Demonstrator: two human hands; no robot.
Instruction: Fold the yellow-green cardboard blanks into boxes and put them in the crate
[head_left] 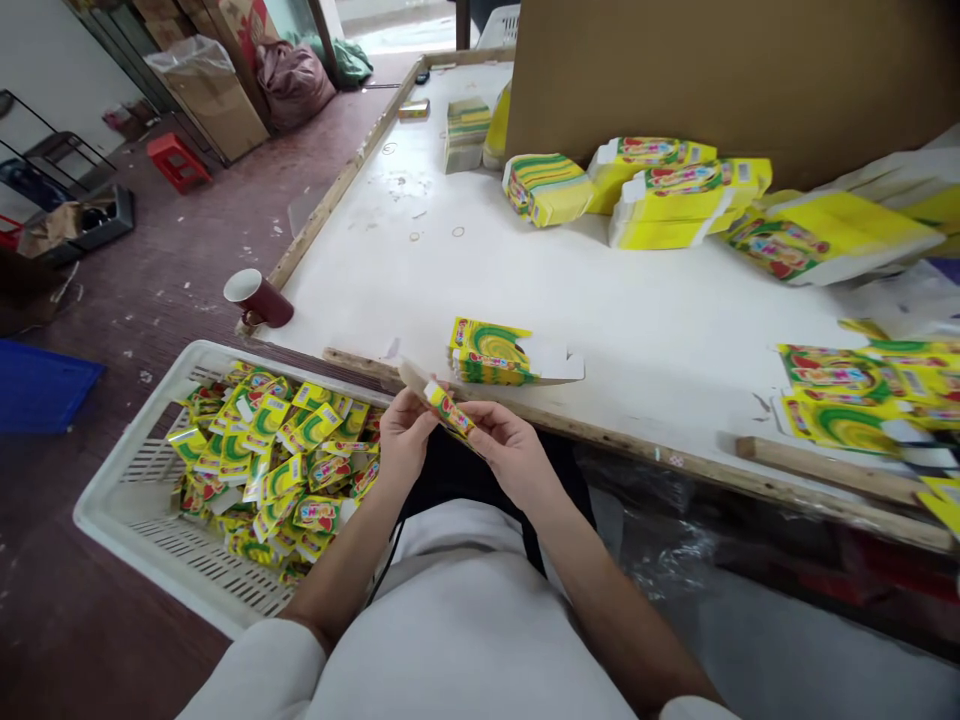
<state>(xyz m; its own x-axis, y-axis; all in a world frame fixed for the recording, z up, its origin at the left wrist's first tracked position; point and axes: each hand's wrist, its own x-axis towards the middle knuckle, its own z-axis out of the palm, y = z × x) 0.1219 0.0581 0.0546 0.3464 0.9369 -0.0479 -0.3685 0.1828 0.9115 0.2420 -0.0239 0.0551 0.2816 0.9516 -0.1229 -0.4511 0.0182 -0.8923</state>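
Note:
Between my hands, just off the table's front edge, is a small yellow and green printed carton (452, 412), held at a slant with a pale flap at its upper left end. My left hand (405, 435) pinches that upper end, and my right hand (510, 450) grips the lower right end. Right beyond them a short stack of flat cartons (491, 352) lies on the white table (570, 300), white flaps pointing right. To my left stands a white plastic basket (135, 530) holding many small yellow cartons (277, 450).
A maroon mug (266, 300) is at the table's left corner. Bundles of flat cartons (675, 195) line a tall cardboard sheet (712, 80) at the back. More cartons (847, 390) and a wooden strip (825, 470) lie at right. A red stool (178, 160) stands on the floor.

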